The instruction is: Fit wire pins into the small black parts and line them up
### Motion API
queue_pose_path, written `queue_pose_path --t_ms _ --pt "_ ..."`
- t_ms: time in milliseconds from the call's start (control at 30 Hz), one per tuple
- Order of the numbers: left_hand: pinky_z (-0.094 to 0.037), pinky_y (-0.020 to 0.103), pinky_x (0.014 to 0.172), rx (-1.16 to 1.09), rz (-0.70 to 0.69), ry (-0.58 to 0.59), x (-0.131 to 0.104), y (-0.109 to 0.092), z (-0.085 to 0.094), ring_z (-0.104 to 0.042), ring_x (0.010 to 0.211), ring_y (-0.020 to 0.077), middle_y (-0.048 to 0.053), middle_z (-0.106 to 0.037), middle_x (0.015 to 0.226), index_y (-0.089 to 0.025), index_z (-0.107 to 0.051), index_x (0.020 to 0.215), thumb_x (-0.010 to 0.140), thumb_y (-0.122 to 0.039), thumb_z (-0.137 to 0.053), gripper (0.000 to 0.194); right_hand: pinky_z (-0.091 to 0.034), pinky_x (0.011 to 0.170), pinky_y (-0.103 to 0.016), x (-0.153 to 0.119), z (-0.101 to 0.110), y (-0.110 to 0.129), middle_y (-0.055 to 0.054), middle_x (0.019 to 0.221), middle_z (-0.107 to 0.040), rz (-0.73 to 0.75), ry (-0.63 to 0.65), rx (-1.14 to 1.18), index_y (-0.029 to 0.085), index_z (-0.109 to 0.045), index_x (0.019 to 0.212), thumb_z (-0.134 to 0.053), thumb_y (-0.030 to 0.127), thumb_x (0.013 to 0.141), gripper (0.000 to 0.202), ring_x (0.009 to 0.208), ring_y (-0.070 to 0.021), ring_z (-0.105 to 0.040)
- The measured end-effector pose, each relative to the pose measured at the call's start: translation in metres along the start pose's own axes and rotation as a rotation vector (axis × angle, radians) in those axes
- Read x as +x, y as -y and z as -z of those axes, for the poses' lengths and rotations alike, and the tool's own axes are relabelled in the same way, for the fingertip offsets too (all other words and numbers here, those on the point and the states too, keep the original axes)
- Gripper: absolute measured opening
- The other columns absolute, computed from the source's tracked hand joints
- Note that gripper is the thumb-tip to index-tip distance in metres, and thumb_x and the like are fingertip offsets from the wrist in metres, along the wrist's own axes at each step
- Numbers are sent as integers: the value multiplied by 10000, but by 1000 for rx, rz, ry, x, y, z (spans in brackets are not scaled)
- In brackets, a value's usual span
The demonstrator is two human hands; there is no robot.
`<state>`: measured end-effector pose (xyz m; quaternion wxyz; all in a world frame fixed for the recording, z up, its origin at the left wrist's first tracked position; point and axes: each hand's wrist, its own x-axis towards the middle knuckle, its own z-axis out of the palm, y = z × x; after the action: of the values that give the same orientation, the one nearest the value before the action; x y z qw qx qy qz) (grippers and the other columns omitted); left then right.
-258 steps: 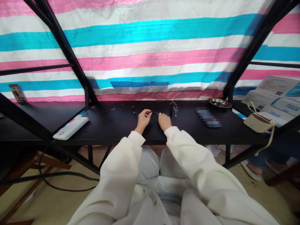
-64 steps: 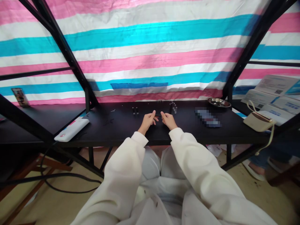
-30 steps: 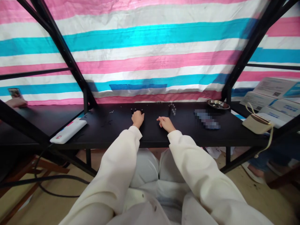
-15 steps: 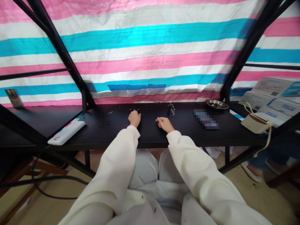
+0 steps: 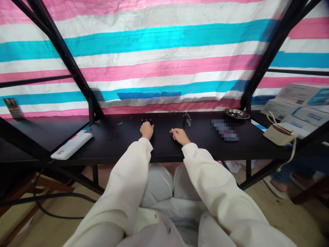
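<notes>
My left hand (image 5: pixel 147 130) rests on the black table (image 5: pixel 123 144) with its fingers curled under. Just beyond its knuckles lies a short row of small grey pieces (image 5: pixel 146 120), too tiny to name. Whatever the left fingers hold, if anything, is hidden. To the right, my right hand (image 5: pixel 180 136) lies on its side, fingers folded in and the index finger bent toward the left. I cannot make out anything in its grip. Past it, near the back edge, sits a cluster of small grey beadlike pieces (image 5: pixel 189 120).
A white power bank-like device (image 5: pixel 72 145) lies at left. At right are a shiny metal dish (image 5: pixel 237 113), a blurred-out flat item (image 5: pixel 224 130) and a cream handbag (image 5: pixel 279 133). White boxes (image 5: pixel 293 106) stack beyond. Black frame posts flank a striped tarp (image 5: pixel 164 68). Another person's feet show lower right.
The view has shifted very slightly. Both hands stay almost where they were, and the row of small grey pieces beyond my left hand shows a little more clearly.
</notes>
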<state>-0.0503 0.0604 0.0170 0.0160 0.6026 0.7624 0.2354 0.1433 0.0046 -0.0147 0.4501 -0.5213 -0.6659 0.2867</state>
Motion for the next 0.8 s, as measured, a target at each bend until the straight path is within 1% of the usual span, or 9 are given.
queue_pose_path --t_ms 167,233,300,367,467,533,633,733,800 --pt "-454 348 715 -9 -26 -10 -10 2 0 -625 901 307 183 -658 936 -136 -679 895 777 -377 -592 282 -389 606 -240 -1 -1 0 40 421 -506 3 1 11 185 -655 744 -430 398 852 328 486 -127 -515" --pt "-444 332 698 -58 -43 -9 -18 1 -1 -630 866 286 159 -671 901 -161 -691 860 779 -415 -577 290 -394 608 -242 -3 -1 2 34 450 -517 28 -36 -2 189 -645 742 -435 378 846 302 506 -131 -519" --pt "-432 301 670 -137 -105 -3 -27 0 -3 -633 799 243 119 -684 818 -188 -698 819 796 -452 -539 309 -402 625 -247 -3 1 6 15 541 -560 73 -182 -27 195 -634 766 -458 371 832 258 555 -137 -529" --pt "-414 267 630 -236 -198 19 -35 -3 -4 -624 703 197 74 -672 683 -201 -696 781 813 -467 -503 330 -409 664 -257 -1 8 9 -10 662 -589 111 -417 -46 197 -618 822 -478 382 820 231 625 -146 -533" --pt "-391 238 586 -367 -277 42 -42 -4 -5 -585 573 152 29 -616 531 -192 -678 713 822 -465 -477 356 -407 759 -289 9 24 9 -46 776 -560 104 -747 -29 180 -573 926 -466 378 822 249 743 -168 -509" --pt "-385 231 580 -426 -279 31 -44 -4 -6 -562 526 136 15 -591 493 -183 -661 670 818 -457 -477 362 -391 811 -319 18 36 3 -71 862 -534 56 -881 -30 167 -551 967 -462 349 815 254 829 -183 -486" --pt "-379 226 573 -478 -281 22 -43 -2 -6 -544 494 126 3 -570 468 -175 -646 642 808 -453 -483 363 -363 851 -361 28 46 -8 -78 911 -518 -44 -911 -125 163 -568 944 -516 311 776 230 917 -210 -467" --pt "-372 228 560 -500 -298 26 -42 -1 -9 -534 478 123 -3 -561 458 -174 -641 637 802 -463 -484 368 -357 839 -375 33 46 -19 -81 922 -528 -138 -897 -206 164 -587 919 -560 320 749 232 928 -229 -466" --pt "-370 229 556 -504 -304 28 -42 -1 -10 -533 478 123 -4 -560 457 -175 -640 634 801 -463 -486 367 -355 830 -375 34 44 -25 -87 925 -534 -160 -871 -246 164 -594 905 -571 328 744 231 920 -234 -468"
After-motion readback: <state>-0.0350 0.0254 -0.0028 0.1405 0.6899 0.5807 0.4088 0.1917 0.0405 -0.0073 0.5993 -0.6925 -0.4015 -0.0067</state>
